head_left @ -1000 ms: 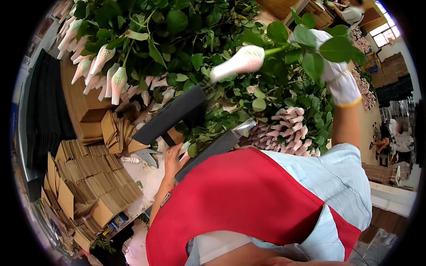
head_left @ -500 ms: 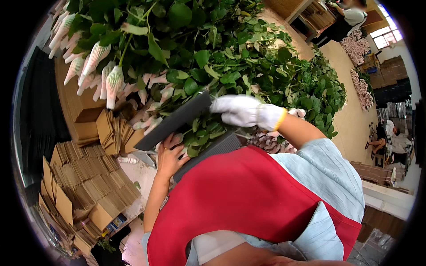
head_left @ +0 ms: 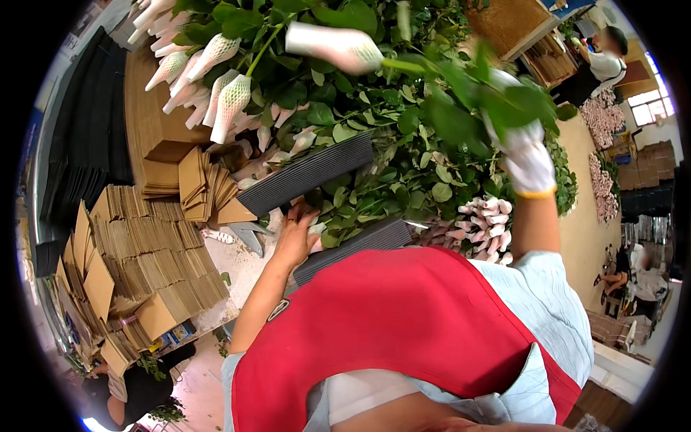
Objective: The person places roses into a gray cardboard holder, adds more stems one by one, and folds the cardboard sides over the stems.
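Note:
My right hand [head_left: 529, 162], in a white glove with a yellow cuff, is raised at the upper right. It holds the leafy stem of a rose [head_left: 337, 50], whose bud wears a white-pink net sleeve and points left. Leaves hide the gloved fingers. My bare left hand [head_left: 294, 236] lies low at the left, fingers partly spread, beside a netted rose bud [head_left: 317, 228]. It sits between two dark grey corrugated boards, a tilted one [head_left: 309, 173] above and another [head_left: 353, 248] below. Leafy stems [head_left: 360, 209] lie between the boards.
A big heap of roses [head_left: 230, 101] spreads across the far side. More netted buds [head_left: 489, 223] lie by my right side. Stacked cardboard [head_left: 151, 252] stands at the left, near grey scissor-like blades [head_left: 250, 237]. Other people [head_left: 604, 57] are in the background.
My right hand has moved from the upper board up and to the right, and a netted rose now shows in it. My left hand stays between the boards.

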A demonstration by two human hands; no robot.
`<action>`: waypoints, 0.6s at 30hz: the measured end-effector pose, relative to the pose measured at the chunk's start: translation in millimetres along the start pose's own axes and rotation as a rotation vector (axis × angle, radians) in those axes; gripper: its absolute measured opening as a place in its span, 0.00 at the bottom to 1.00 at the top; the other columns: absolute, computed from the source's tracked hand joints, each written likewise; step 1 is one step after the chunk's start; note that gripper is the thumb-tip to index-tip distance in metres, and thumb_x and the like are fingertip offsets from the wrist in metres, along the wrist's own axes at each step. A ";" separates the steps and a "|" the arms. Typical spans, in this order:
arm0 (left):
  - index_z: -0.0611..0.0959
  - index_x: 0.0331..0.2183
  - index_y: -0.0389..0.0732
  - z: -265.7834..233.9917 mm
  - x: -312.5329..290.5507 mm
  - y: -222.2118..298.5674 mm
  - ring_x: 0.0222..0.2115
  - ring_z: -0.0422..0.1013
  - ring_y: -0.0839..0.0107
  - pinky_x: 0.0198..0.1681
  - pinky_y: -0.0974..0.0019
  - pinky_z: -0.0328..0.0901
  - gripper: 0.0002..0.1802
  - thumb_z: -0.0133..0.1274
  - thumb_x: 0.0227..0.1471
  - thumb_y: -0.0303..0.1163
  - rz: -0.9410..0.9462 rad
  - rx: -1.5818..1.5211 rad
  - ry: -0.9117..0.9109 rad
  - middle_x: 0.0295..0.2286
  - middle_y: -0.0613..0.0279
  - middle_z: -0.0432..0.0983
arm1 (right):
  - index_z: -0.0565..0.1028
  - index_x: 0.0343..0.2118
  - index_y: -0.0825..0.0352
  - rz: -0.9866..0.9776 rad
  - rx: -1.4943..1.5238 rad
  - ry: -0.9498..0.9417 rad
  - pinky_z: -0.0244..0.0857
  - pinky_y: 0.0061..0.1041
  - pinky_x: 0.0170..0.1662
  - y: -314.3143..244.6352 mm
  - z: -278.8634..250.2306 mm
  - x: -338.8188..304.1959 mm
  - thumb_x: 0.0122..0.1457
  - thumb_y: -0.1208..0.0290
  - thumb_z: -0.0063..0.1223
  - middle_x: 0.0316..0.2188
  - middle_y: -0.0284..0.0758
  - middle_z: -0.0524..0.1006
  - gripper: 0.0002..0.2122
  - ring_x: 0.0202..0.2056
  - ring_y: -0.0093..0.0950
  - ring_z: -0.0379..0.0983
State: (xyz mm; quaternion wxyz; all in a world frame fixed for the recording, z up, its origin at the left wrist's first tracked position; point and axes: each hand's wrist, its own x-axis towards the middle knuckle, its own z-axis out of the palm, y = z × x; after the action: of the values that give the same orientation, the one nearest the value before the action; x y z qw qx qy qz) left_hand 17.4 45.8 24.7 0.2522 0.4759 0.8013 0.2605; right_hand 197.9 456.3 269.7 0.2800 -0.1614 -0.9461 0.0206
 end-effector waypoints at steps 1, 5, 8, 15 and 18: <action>0.75 0.62 0.47 0.0 0.6 -1.7 0.63 0.59 0.39 0.66 0.48 0.59 0.37 0.66 0.50 0.26 -0.037 -0.001 -0.008 0.62 0.46 0.64 | 0.83 0.46 0.58 0.043 0.251 -0.043 0.76 0.39 0.42 2.3 -19.7 -11.5 0.62 0.72 0.57 0.33 0.41 0.84 0.11 0.36 0.41 0.82; 0.76 0.59 0.44 7.6 3.3 -20.8 0.58 0.65 0.40 0.64 0.47 0.61 0.33 0.66 0.53 0.38 -0.061 0.010 -0.069 0.55 0.45 0.73 | 0.82 0.44 0.64 -0.176 0.508 -0.346 0.73 0.30 0.34 -32.3 -7.8 -62.7 0.64 0.71 0.59 0.29 0.34 0.82 0.08 0.31 0.31 0.80; 0.72 0.62 0.43 15.6 1.7 -43.0 0.58 0.67 0.46 0.60 0.50 0.65 0.38 0.67 0.52 0.37 -0.093 -0.053 -0.090 0.57 0.46 0.73 | 0.82 0.35 0.60 -0.028 0.387 -0.764 0.73 0.31 0.30 -70.9 99.8 -73.0 0.58 0.70 0.59 0.27 0.33 0.83 0.04 0.29 0.33 0.82; 0.74 0.61 0.42 26.9 -2.1 -55.8 0.52 0.72 0.47 0.57 0.46 0.66 0.37 0.66 0.51 0.37 -0.089 -0.132 -0.058 0.57 0.48 0.72 | 0.82 0.27 0.55 0.010 -0.023 -0.761 0.76 0.41 0.32 -61.8 134.5 -69.6 0.56 0.66 0.60 0.26 0.33 0.83 0.03 0.31 0.39 0.84; 0.74 0.61 0.42 11.3 -0.7 -34.4 0.57 0.69 0.46 0.60 0.46 0.64 0.38 0.67 0.50 0.42 -0.116 0.121 -0.155 0.59 0.50 0.71 | 0.80 0.23 0.58 0.093 -0.110 -0.207 0.75 0.42 0.31 -19.0 98.3 -12.8 0.57 0.64 0.59 0.25 0.35 0.82 0.08 0.30 0.40 0.83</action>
State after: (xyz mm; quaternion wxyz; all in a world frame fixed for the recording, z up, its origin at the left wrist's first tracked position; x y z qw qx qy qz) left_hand 3.3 33.0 -6.2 0.2986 0.4620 0.8198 0.1589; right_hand 149.7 439.4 182.7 0.1704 -0.2170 -0.9612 -0.0018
